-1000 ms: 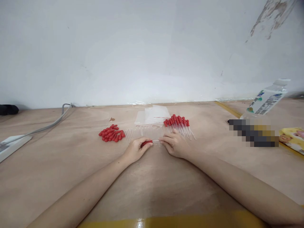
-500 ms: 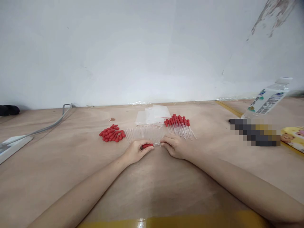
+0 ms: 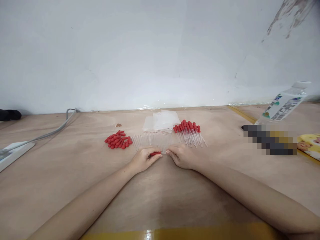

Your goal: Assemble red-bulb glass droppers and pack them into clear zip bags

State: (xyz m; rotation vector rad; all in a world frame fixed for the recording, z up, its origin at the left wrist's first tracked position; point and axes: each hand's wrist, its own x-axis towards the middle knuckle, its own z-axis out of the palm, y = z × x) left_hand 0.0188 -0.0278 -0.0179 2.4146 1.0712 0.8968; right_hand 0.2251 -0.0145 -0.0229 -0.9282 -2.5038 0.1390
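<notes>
Our left hand (image 3: 143,158) clamps fingers on a red bulb (image 3: 155,153), likely soft; our right hand (image 3: 182,156) pinches the tube (image 3: 163,152), probably fragile, best held bulb-side.

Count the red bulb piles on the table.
2: a loose pile left of the bare tubes, a capped pile right of them. The left hand holds another bulb. More may be hidden.

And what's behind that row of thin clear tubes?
Behind the row of thin clear tubes lie flat, white rectangular sheets, overlapping, with the pale wall beyond. Whatever lies beneath the sheets is covered. The left hand and right hand partly hide the row.
</notes>
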